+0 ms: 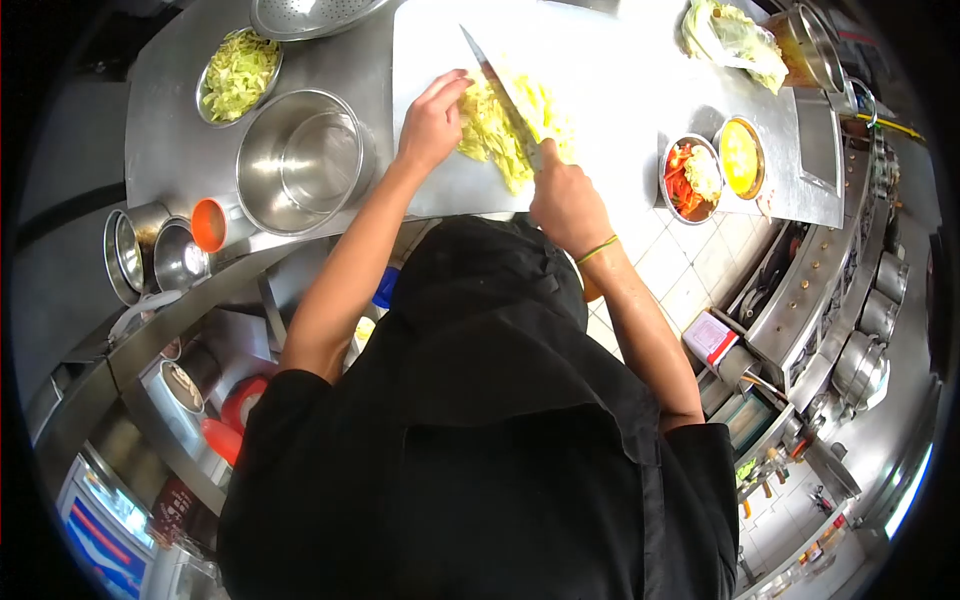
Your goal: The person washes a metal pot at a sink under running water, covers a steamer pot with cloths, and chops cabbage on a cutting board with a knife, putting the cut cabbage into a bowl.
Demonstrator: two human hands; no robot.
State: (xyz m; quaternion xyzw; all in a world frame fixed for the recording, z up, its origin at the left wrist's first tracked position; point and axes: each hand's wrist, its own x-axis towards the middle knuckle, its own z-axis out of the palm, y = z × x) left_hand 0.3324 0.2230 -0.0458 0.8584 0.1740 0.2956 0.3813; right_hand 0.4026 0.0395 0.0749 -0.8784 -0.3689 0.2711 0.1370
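Note:
My right hand [570, 208] is wrapped round the handle of a kitchen knife [500, 90]. The blade points away from me and slants to the left, lying across a heap of chopped cabbage [487, 135]. At the heap's left edge rests my left hand [432, 125], its fingers stretched forward and touching the shreds, not gripping anything I can see. Under both is a white cutting board [430, 50], with cabbage pieces on either side of the blade.
On the left stand an empty steel pot [255, 160], a bowl of cut cabbage [240, 75] and a colander [310, 15]. To the right are a bowl of red and pale cut pieces [690, 180], a bowl of yellow liquid [740, 158] and a bagged cabbage [735, 45]. A stove [800, 300] stands beyond.

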